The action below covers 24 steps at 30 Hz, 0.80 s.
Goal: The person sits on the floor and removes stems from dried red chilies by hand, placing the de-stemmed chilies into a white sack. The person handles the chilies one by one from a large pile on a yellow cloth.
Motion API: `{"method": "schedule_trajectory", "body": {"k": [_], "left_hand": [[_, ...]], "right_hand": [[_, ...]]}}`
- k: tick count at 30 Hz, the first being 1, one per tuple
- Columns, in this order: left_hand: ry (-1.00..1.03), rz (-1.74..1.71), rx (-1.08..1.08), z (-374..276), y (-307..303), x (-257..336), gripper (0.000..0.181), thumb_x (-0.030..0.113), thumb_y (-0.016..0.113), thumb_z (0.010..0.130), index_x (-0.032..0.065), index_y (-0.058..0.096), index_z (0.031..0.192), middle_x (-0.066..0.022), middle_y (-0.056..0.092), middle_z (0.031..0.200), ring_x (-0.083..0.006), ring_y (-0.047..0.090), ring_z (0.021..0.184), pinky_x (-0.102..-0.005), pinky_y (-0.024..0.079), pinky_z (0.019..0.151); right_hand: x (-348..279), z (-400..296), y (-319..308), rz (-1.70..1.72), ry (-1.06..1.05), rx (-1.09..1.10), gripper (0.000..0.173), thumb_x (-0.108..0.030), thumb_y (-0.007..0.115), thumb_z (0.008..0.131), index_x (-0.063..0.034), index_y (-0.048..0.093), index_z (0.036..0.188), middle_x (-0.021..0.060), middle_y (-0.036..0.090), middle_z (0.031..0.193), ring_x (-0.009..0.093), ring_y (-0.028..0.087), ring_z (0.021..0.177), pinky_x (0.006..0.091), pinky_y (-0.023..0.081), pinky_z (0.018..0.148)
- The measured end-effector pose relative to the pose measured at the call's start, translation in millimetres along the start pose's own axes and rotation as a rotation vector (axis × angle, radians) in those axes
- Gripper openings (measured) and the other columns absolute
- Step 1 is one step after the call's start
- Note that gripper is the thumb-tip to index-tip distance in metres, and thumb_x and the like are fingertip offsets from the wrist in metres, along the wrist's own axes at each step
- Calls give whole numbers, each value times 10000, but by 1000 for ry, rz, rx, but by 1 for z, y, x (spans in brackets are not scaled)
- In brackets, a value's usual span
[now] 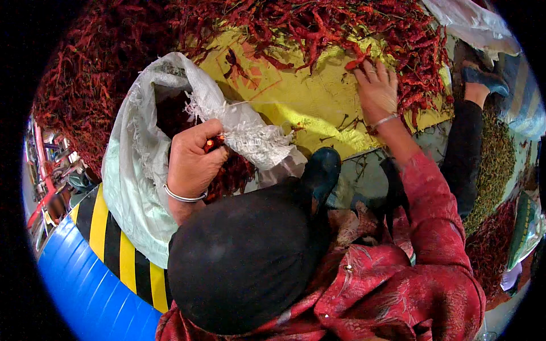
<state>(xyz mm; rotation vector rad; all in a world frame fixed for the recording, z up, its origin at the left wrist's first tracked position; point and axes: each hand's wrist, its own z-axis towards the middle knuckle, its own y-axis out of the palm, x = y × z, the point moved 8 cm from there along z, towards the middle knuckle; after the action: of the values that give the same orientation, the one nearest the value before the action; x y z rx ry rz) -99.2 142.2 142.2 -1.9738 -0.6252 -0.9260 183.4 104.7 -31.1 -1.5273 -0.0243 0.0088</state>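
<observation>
My left hand [192,157], with a silver bangle at the wrist, is curled above an open white woven sack [123,170]. Something small and red [213,144], apparently part of a dried chilli, shows between its thumb and forefinger. Inside the sack lie dried red chillies [234,177], partly hidden by the hand. My right hand [377,87] reaches over a yellow woven sheet [298,96], palm down with fingers somewhat apart. Its fingertips touch or nearly touch a dried red chilli [357,62] at the border of a large chilli heap [315,30].
The heap continues to the left [94,76]. A blue surface [94,281] with a black-and-yellow striped edge [119,251] stands beside the sack. My knee in black cloth [247,255] is raised between my arms. Loose stems [349,123] lie on the sheet. Another person's leg [463,145] appears at right.
</observation>
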Motion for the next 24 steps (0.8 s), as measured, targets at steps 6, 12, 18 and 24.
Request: {"method": "schedule_trajectory", "body": {"k": [6, 12, 18, 24], "left_hand": [[67, 90, -57, -3, 1, 15, 159, -75, 546, 624, -21, 542, 773, -39, 466, 638, -85, 441, 617, -227, 381, 583], [95, 205, -83, 0, 8, 34, 187, -79, 545, 603, -15, 573, 777, -52, 502, 611, -108, 458, 578, -244, 394, 561], [107, 209, -180, 1, 15, 31, 176, -54, 600, 611, -5, 568, 776, -71, 503, 630, -115, 492, 580, -261, 397, 542], [137, 135, -250, 9, 19, 22, 191, -56, 610, 620, -5, 582, 802, -94, 535, 656, -166, 532, 598, -262, 419, 568]], "right_hand": [[-50, 9, -41, 375, -71, 55, 319, -162, 566, 758, -157, 590, 1076, 77, 513, 1216, 280, 437, 1155, 420, 355, 902], [-194, 104, -23, 375, -534, 39, 396, -206, 525, 789, -170, 529, 1184, 85, 432, 1309, 280, 320, 1262, 502, 288, 968], [-189, 117, 36, 386, -396, -188, 459, -236, 508, 829, -135, 441, 1272, 94, 318, 1402, 263, 239, 1321, 536, 210, 1024], [-85, 50, 4, 221, -13, -42, 397, -241, 563, 787, -82, 521, 1147, 133, 434, 1290, 263, 379, 1208, 451, 296, 965]]}}
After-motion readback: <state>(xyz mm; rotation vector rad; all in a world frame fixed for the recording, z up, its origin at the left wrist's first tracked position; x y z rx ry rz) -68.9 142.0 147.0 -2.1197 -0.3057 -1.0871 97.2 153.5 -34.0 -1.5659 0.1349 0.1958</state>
